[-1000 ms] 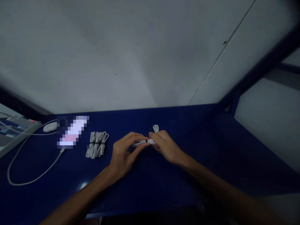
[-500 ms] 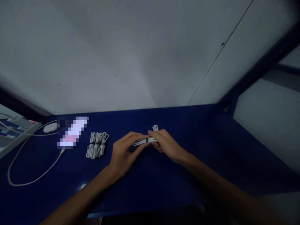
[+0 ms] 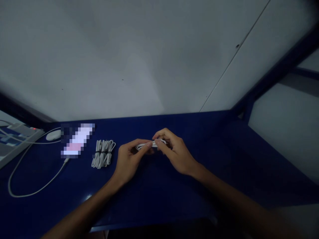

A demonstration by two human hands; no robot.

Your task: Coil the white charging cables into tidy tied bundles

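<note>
Over the table (image 3: 211,142), right of the banded bundles (image 3: 102,158), my left hand (image 3: 128,160) and right hand (image 3: 178,154) pinch the coiled cable (image 3: 141,145) from either end, its loops liable, I'd judge, to spring apart or slip out if either grip slackens.

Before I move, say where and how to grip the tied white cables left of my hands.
I'd pinch the cables across their middle, at the black ties, where they are cinched; the looped ends look looser. Come from above and the near side, since the lit screen lies left and your left hand right.
</note>
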